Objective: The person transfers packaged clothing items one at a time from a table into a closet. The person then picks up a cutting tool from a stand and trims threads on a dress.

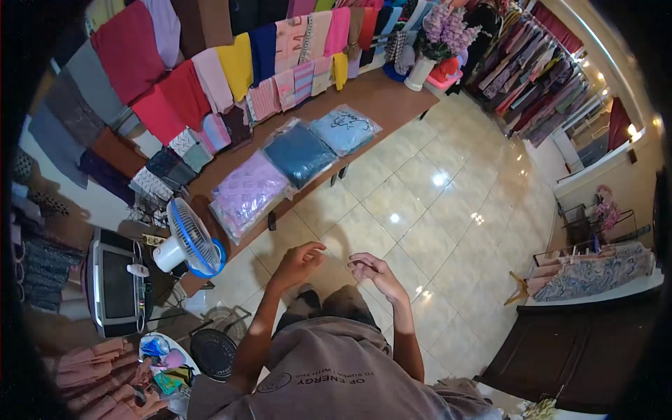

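My left hand (299, 263) is raised in front of my body over the tiled floor, its fingers loosely curled and apart, with nothing in it. A short gap to its right, my right hand (375, 274) hovers at a similar height, fingers bent and empty. Nearest to them, on the brown table (308, 108), lies a lilac garment in clear plastic (250, 183). Beside it is a dark teal packet (301, 154), then a light blue packet (344, 130) with dark lettering. Neither hand touches a packet.
A white and blue fan (189, 238) stands at the table's near left end. Folded cloths (183, 94) hang behind the table. A flower vase (420, 73) stands at the far end, clothes racks (532, 77) beyond. A dark cabinet (567, 353) is at lower right, a television (115, 283) at left.
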{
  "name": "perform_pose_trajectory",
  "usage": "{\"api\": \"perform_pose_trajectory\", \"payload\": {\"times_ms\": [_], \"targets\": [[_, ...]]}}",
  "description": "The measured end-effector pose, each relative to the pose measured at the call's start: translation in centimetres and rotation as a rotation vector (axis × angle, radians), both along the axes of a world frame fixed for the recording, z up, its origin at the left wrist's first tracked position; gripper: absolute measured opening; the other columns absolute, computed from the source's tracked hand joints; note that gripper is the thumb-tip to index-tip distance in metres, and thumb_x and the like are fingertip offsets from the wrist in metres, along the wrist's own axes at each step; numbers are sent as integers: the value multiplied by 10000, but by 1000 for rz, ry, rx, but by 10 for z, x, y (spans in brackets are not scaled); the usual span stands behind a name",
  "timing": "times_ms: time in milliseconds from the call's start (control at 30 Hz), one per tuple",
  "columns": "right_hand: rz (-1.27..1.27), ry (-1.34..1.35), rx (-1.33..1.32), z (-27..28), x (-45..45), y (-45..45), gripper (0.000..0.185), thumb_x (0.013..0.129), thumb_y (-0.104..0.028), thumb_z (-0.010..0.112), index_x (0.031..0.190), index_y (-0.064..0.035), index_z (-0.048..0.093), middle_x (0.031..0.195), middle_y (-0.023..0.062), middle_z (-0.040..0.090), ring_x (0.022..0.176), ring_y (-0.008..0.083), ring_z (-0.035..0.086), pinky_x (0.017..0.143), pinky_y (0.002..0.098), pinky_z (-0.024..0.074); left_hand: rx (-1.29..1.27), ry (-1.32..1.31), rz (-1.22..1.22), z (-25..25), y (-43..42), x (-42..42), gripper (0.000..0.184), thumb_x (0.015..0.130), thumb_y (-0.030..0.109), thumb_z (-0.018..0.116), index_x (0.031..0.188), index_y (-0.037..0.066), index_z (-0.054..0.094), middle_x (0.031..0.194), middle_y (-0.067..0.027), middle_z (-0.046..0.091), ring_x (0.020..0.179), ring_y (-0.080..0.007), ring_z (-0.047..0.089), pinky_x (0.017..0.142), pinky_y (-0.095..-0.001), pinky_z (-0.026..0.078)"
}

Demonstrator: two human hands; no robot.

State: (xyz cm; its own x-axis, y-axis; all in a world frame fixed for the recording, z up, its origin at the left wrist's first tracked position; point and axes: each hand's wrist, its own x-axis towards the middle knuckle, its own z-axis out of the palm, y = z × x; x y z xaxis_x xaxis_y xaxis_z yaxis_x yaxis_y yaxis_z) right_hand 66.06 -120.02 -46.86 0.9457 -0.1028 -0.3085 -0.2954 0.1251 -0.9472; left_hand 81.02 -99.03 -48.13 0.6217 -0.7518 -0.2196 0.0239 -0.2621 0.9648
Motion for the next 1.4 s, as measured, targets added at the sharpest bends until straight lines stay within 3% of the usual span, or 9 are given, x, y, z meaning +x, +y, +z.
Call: {"api": "perform_pose_trajectory", "payload": {"times_ms": [267,500,733,900,1033,1133,1167,1333,1400], "targets": [[64,-34,10,-43,119,-82,283,954,-123,489,1209,-14,546,1128,69,619,994,142,594,858,282,456,-153,216,105,-11,-84,102,322,934,226,571,1184,24,564,1005,-99,655,897,-138,617,768,-288,496],[-7,-38,-20,-19,209,-199,269,942,-75,464,1187,-21,559,1053,77,646,960,160,609,798,269,473,-106,165,-44,-22,-205,185,276,944,153,551,1173,-1,557,1002,-94,653,893,-139,618,763,-279,499],[-11,26,-38,-26,306,-312,297,930,-137,464,1193,-30,553,1058,105,655,944,200,628,829,308,482,-87,234,104,-26,-285,265,263,944,133,557,1169,-1,552,1008,-89,623,935,-140,605,775,-288,501],[-85,62,-22,-37,381,-365,336,934,-257,509,1182,-35,558,1068,121,656,946,211,635,836,325,487,-20,97,212,-72,-315,326,328,942,264,568,1144,7,588,959,-98,660,888,-169,641,761,-282,501],[-46,176,-4,-73,449,-393,326,945,-268,503,1182,-51,560,1074,103,658,942,196,631,820,323,475,222,39,365,-145,-349,389,416,892,368,613,1137,32,599,916,-106,680,848,-206,661,735,-341,508],[-23,314,45,-102,499,-412,300,945,-235,504,1172,-49,565,1074,118,655,951,209,632,830,340,486,345,-22,726,-260,-386,437,429,828,376,659,1071,28,603,886,-118,698,815,-266,671,723,-370,508],[4,311,51,-116,514,-418,326,939,-260,512,1173,-38,562,1064,123,655,943,206,636,829,330,489,458,-59,748,-292,-395,454,457,812,360,666,1112,27,577,909,-156,694,858,-334,659,777,-423,501],[29,355,62,-170,567,-446,322,942,-255,525,1168,-29,561,1056,118,654,929,188,639,813,308,493,749,-509,1003,-460,-426,491,454,809,346,650,1124,27,573,846,-176,686,849,-385,651,807,-443,502],[8,358,108,-199,573,-457,312,944,-251,523,1164,-32,559,1058,112,652,925,183,638,801,313,498,861,-323,1082,-489,-436,509,411,809,337,646,1078,31,600,823,-176,682,803,-385,656,766,-445,512]]}}
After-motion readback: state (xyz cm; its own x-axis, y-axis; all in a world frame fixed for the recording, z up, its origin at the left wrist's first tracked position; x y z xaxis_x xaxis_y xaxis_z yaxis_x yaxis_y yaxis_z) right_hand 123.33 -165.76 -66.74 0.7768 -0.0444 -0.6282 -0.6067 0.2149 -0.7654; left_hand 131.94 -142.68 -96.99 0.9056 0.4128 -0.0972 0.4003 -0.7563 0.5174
